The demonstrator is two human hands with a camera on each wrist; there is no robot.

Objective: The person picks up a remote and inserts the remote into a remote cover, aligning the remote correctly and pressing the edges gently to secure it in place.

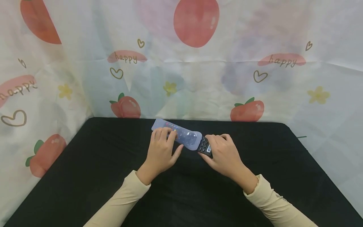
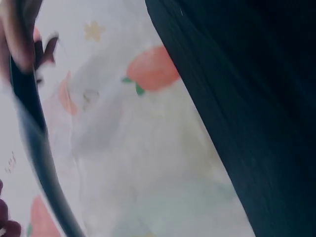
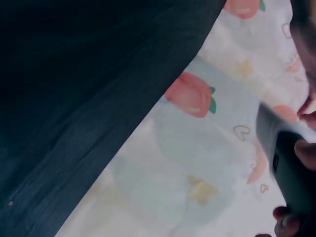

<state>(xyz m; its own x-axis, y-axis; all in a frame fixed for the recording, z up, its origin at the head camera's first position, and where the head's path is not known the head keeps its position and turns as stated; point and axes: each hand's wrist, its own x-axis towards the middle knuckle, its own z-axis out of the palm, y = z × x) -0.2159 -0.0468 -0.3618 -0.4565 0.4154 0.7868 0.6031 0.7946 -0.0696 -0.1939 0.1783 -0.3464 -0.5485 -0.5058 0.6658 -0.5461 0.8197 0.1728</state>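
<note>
A black remote control (image 1: 204,147) with a keypad slants across the middle of the head view. Most of its length sits inside a translucent bluish sleeve-like cover (image 1: 188,138), and its lower right end sticks out bare. With fingers bent over the cover's upper left part, my left hand (image 1: 161,148) holds it, thumb below the near edge. My right hand (image 1: 225,154) grips the bare end between thumb and fingers. In the right wrist view, the remote's dark body (image 3: 291,173) shows between fingertips, with the pale cover (image 3: 266,128) farther along.
A black cloth covers the table (image 1: 181,195) beneath both hands. Behind and beside it hangs a pale curtain (image 1: 198,82) printed with fruit, hearts and flowers. Cream sleeves (image 1: 124,195) cover both forearms.
</note>
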